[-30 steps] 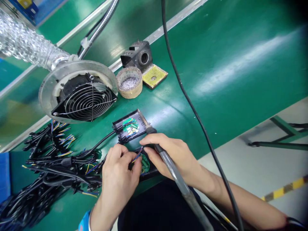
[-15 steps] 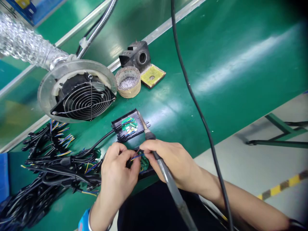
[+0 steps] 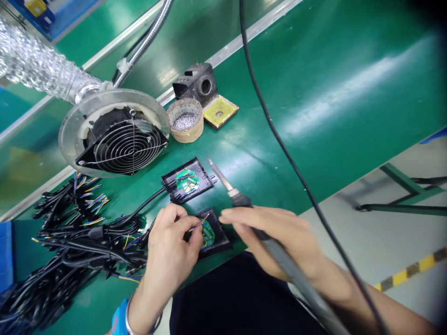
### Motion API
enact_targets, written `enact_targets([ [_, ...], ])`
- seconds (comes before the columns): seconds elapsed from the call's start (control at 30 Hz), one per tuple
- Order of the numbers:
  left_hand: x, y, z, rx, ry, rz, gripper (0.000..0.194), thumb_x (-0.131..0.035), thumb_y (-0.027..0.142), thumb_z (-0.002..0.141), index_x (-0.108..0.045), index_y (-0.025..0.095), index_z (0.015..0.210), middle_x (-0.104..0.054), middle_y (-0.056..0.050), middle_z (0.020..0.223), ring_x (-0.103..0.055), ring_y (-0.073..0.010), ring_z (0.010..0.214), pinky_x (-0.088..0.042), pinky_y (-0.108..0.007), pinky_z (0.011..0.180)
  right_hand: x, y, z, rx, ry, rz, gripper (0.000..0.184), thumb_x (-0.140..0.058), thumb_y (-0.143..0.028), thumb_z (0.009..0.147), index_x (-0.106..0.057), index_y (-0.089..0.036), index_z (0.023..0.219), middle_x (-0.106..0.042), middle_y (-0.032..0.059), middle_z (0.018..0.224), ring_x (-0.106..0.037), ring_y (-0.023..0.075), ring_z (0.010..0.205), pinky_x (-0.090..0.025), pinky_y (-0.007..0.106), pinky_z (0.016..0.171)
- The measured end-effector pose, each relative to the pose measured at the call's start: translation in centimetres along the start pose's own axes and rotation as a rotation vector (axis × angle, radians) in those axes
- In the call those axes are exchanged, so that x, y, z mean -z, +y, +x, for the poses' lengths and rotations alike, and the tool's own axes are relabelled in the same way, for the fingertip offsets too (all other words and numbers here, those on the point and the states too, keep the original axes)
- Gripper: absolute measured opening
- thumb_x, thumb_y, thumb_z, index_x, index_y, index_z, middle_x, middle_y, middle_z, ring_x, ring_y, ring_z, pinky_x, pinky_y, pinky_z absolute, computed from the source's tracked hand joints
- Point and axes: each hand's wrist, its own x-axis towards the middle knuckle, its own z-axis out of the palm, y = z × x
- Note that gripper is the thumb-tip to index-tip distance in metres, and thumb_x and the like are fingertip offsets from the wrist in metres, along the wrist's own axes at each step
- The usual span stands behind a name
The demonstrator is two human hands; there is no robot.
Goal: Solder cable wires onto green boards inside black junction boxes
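My left hand is closed, thumb and forefinger pinching thin coloured wires over the nearer black plastic case. A green circuit board sits in that case, partly covered by my fingers. My right hand grips a soldering iron by its dark handle. The iron's metal tip points up and left, apart from both cases. Just behind lies a second black case holding a green board with wires and a black cable running in from the left.
Bundled black cables with bare coloured ends lie at left. Above them hangs a fume extractor fan. Behind stand a round tub of solder bits, an iron holder and a yellow sponge. The iron's black cord crosses the green bench.
My right hand has moved right, away from the wires, taking the soldering iron with it. More of the nearer case shows. My left hand stays in place with the wires.
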Motion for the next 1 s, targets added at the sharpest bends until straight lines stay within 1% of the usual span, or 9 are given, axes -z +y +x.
enact_targets([
  [0.07,0.1,0.0,0.0,-0.006,-0.013,0.000,0.015,-0.058,0.020,0.086,-0.073,0.022,0.084,-0.055,-0.003,0.084,-0.055,-0.0169,0.078,-0.045,-0.030,0.069,1.7,-0.7,-0.4,-0.011,0.021,0.002,0.043,-0.055,-0.007,0.088,-0.057,-0.022,0.127,-0.072,0.0031,0.095,-0.068,0.0129,0.077,-0.056,0.025,0.067],
  [0.13,0.2,0.0,0.1,-0.012,-0.031,-0.016,0.016,-0.057,0.019,0.086,-0.073,0.022,0.084,-0.055,-0.003,0.085,-0.055,-0.0168,0.078,-0.045,-0.030,0.070,3.0,-1.4,-0.9,-0.031,-0.004,0.000,0.042,-0.055,-0.013,0.088,-0.058,-0.023,0.130,-0.070,0.0049,0.088,-0.066,0.0154,0.071,-0.054,0.028,0.057],
  [0.23,0.4,0.1,0.2,-0.015,-0.039,-0.045,0.016,-0.057,0.018,0.086,-0.072,0.021,0.084,-0.054,-0.003,0.086,-0.056,-0.0169,0.078,-0.046,-0.030,0.070,3.7,-2.0,-1.5,-0.089,-0.057,-0.034,0.034,-0.053,-0.017,0.085,-0.065,-0.023,0.116,-0.067,0.0054,0.073,-0.061,0.0176,0.059,-0.048,0.031,0.046],
  [0.33,0.4,0.1,0.2,-0.013,-0.031,-0.055,0.017,-0.057,0.016,0.084,-0.073,0.021,0.084,-0.054,-0.003,0.086,-0.056,-0.0168,0.078,-0.046,-0.031,0.071,3.1,-1.9,-1.7,-0.091,-0.048,-0.008,0.031,-0.053,-0.011,0.078,-0.066,-0.022,0.105,-0.064,0.0029,0.065,-0.057,0.0163,0.052,-0.043,0.031,0.044],
  [0.47,0.3,0.1,0.2,-0.006,-0.022,-0.054,0.017,-0.057,0.016,0.083,-0.073,0.022,0.082,-0.054,-0.003,0.085,-0.056,-0.0164,0.077,-0.046,-0.030,0.070,1.9,-1.2,-1.4,-0.052,-0.041,0.065,0.032,-0.051,-0.007,0.076,-0.065,-0.019,0.102,-0.060,0.0012,0.065,-0.049,0.0124,0.049,-0.039,0.027,0.043],
  [0.6,0.2,0.1,0.2,0.004,-0.019,-0.045,0.016,-0.058,0.016,0.083,-0.073,0.023,0.081,-0.055,-0.002,0.085,-0.056,-0.0163,0.077,-0.046,-0.030,0.071,1.5,-0.9,-1.3,-0.043,-0.053,0.086,0.033,-0.051,-0.006,0.075,-0.065,-0.017,0.102,-0.061,0.0019,0.069,-0.048,0.0118,0.052,-0.039,0.025,0.045],
  [0.7,0.1,0.1,0.2,0.007,-0.009,-0.041,0.016,-0.058,0.016,0.083,-0.073,0.022,0.081,-0.055,-0.002,0.085,-0.056,-0.0163,0.077,-0.046,-0.030,0.071,1.5,-0.9,-1.3,-0.041,-0.048,0.095,0.033,-0.051,-0.005,0.075,-0.066,-0.017,0.102,-0.060,0.0016,0.069,-0.048,0.0117,0.052,-0.039,0.025,0.046],
  [0.87,-0.1,0.1,0.3,0.006,0.007,-0.030,0.015,-0.058,0.018,0.083,-0.072,0.021,0.080,-0.055,-0.003,0.084,-0.056,-0.0167,0.077,-0.046,-0.031,0.071,1.6,-0.9,-1.4,-0.057,-0.065,0.070,0.030,-0.051,-0.008,0.075,-0.066,-0.018,0.099,-0.056,0.0006,0.067,-0.050,0.0120,0.052,-0.040,0.026,0.046],
  [1.0,-0.1,0.1,0.2,0.006,0.021,-0.016,0.014,-0.058,0.018,0.084,-0.072,0.022,0.080,-0.056,-0.003,0.085,-0.056,-0.0162,0.078,-0.046,-0.030,0.072,1.6,-0.9,-1.4,-0.038,-0.071,0.057,0.031,-0.051,-0.007,0.075,-0.065,-0.017,0.101,-0.055,0.0008,0.067,-0.049,0.0120,0.053,-0.039,0.026,0.046],
])
